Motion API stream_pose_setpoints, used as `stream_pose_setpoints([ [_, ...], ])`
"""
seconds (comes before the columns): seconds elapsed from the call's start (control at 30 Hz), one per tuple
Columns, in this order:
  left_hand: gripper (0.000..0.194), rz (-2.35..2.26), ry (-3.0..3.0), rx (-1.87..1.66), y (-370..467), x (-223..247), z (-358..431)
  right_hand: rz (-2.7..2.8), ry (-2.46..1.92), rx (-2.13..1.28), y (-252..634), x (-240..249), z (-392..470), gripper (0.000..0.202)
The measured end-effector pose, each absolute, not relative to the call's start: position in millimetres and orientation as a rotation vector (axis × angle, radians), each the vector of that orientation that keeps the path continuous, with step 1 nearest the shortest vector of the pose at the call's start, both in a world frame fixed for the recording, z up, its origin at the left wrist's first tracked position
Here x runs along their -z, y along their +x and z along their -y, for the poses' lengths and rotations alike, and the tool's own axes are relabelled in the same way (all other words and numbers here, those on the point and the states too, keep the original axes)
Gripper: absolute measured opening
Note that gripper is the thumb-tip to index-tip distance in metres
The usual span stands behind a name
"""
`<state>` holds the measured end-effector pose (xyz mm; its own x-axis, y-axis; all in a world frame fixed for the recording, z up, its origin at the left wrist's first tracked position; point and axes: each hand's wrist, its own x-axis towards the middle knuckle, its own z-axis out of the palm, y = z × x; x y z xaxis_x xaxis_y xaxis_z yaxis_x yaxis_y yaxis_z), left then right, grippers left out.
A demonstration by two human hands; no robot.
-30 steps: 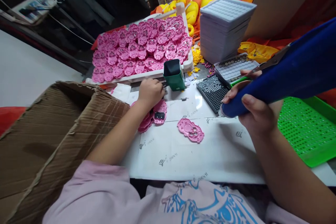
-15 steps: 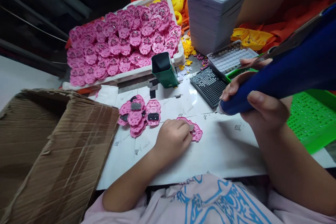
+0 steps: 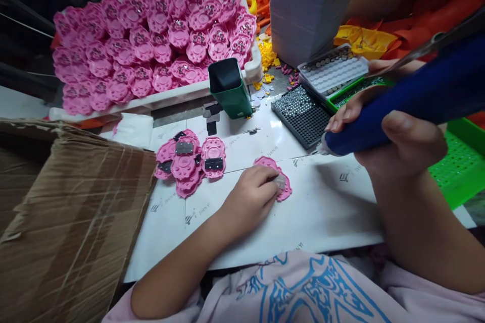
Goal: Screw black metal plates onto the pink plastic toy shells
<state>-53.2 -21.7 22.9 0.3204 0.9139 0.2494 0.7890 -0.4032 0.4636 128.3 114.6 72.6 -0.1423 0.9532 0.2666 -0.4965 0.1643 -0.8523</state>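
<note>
My left hand rests on the white work surface, its fingers closed on a small grey plate. That plate lies on a pink plastic part, partly hidden under the fingers. My right hand is wrapped round a blue electric screwdriver, held above the table to the right. Its thin bit points left and is apart from the pink part. Several pink parts with grey or black plates lie piled left of my left hand, and another pink part sits beside them.
Behind stands a white crate full of pink parts. A dark green cup, a black screw tray, a green basket and stacked white trays surround the work surface. An open cardboard box fills the left.
The grey plate now lies flatter over the pink part under my left fingers. The screwdriver has shifted slightly right in view. My view has tilted down a little.
</note>
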Motion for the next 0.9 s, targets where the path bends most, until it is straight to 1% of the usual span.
stream_pose_setpoints([
  [0.13,0.015,-1.408,2.331,-0.791,-62.4,-19.0,14.9,1.091,-0.603,-1.359,127.3,-74.5,-114.5,0.046],
  [0.33,0.008,-1.544,2.335,-0.814,-62.4,-14.8,17.4,1.076,-0.594,-1.341,124.4,-75.2,-114.8,0.043],
  [0.43,0.010,-1.555,2.323,-0.777,-62.1,-16.2,19.1,1.065,-0.613,-1.323,124.4,-76.3,-115.4,0.039],
  [0.6,0.025,-1.410,2.355,-0.601,-69.4,-23.5,18.3,1.066,-0.599,-1.317,125.1,-76.0,-116.0,0.040],
  [0.7,0.030,-1.362,2.342,-0.525,-74.6,-27.3,17.4,1.059,-0.597,-1.312,125.6,-74.9,-116.1,0.041],
  [0.8,0.029,-1.372,2.255,-0.556,-76.6,-30.1,16.0,1.069,-0.624,-1.311,125.6,-75.4,-116.5,0.039],
  [0.9,0.022,-1.376,2.168,-0.593,-75.1,-32.4,14.2,1.085,-0.652,-1.325,124.7,-76.8,-116.9,0.038],
])
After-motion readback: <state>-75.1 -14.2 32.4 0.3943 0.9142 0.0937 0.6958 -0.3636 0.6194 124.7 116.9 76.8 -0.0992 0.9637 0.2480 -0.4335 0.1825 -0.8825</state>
